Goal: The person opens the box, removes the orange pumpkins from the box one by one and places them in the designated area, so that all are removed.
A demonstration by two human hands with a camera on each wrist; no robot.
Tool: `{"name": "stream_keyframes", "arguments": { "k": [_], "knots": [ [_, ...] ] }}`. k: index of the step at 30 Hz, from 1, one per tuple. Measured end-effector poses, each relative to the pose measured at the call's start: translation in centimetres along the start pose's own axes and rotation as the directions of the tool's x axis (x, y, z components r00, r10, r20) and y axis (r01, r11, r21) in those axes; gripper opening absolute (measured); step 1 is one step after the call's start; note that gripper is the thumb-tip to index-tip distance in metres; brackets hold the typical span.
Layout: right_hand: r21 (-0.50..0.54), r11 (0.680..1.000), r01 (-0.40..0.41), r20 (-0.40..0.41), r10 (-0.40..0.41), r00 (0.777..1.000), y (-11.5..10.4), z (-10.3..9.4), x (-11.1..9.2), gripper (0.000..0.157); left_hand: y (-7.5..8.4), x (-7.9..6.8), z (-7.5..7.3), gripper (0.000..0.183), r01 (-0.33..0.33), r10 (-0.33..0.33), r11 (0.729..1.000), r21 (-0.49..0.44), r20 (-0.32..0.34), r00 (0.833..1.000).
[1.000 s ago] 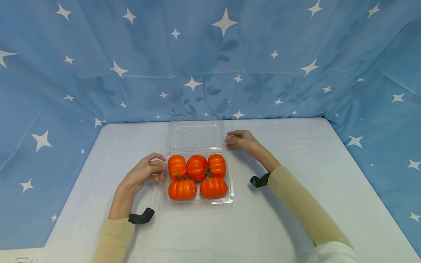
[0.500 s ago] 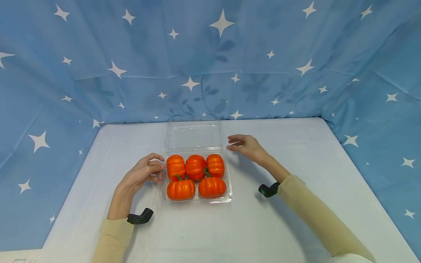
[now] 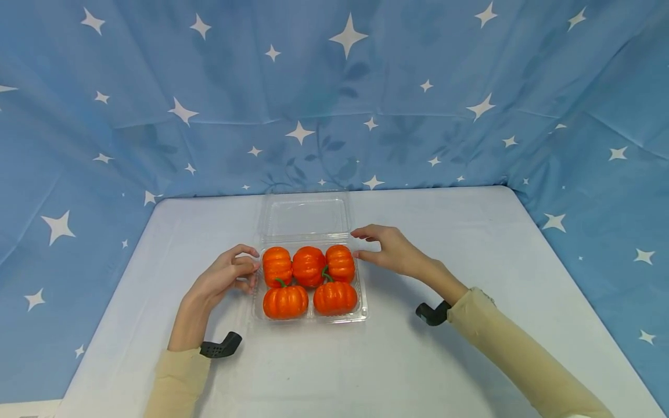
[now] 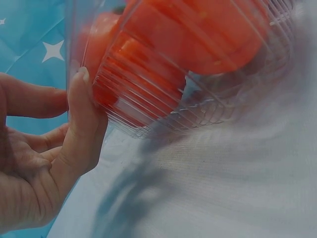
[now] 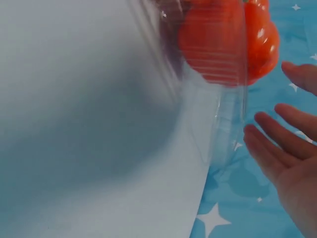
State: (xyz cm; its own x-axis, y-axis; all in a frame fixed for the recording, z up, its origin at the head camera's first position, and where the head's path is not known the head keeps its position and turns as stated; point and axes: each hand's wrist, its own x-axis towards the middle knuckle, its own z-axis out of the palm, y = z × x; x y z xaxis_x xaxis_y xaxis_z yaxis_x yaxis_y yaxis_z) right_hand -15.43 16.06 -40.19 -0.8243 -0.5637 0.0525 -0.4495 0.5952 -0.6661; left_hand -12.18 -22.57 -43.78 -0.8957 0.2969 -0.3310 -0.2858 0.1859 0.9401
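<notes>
An open clear plastic clamshell container [image 3: 313, 320] stands on the table, its lid [image 3: 305, 216] folded back on the far side. Several small orange toy pumpkins fill the base: three behind, including a middle pumpkin [image 3: 309, 266], and two in front, including a right pumpkin [image 3: 335, 298]. At the left side, my left hand [image 3: 222, 276] pinches the container's rim; the left wrist view shows the thumb [image 4: 81, 119] against the ribbed wall. My right hand [image 3: 394, 252] is by the right rear corner, fingers [image 5: 277, 148] extended and apart, apparently holding nothing.
A white cloth covers the table [image 3: 324, 371]. Blue curtain [image 3: 334, 139] with white stars hangs behind and along both sides. A black wrist camera [image 3: 222, 346] is strapped at the left wrist, another camera [image 3: 434, 313] at the right.
My right hand has come away from beside the lid, moving nearer to me, and now its fingers spread by the base's right rear corner. The left hand keeps its place at the rim.
</notes>
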Motion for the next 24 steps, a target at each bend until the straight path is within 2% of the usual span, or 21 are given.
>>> {"name": "stream_keyframes", "arguments": {
  "k": [5, 11, 17, 24],
  "knots": [
    [0.032, 0.999, 0.015, 0.081, -0.017, 0.997, -0.8, 0.0, -0.1, 0.050, 0.0, 0.0, -0.1, 0.037, -0.002, 0.002, 1.000, 0.005, -0.005, 1.000],
    [0.000, 0.999, 0.040, 0.186, -0.039, 0.982, -2.0, 0.1, 0.0, 0.058, -0.1, 0.0, 0.0, 0.037, 0.007, -0.007, 1.000, 0.006, -0.010, 1.000],
    [-0.101, 0.993, 0.063, 0.224, -0.039, 0.974, -2.9, 0.4, 0.7, 0.066, 0.0, 0.0, 0.0, 0.037, 0.004, -0.004, 1.000, 0.004, -0.010, 1.000],
    [-0.148, 0.987, 0.058, 0.263, -0.017, 0.965, -3.7, 0.8, 1.5, 0.066, 0.1, 0.0, 0.0, 0.036, 0.002, -0.002, 1.000, 0.002, -0.004, 1.000]
  ]
}}
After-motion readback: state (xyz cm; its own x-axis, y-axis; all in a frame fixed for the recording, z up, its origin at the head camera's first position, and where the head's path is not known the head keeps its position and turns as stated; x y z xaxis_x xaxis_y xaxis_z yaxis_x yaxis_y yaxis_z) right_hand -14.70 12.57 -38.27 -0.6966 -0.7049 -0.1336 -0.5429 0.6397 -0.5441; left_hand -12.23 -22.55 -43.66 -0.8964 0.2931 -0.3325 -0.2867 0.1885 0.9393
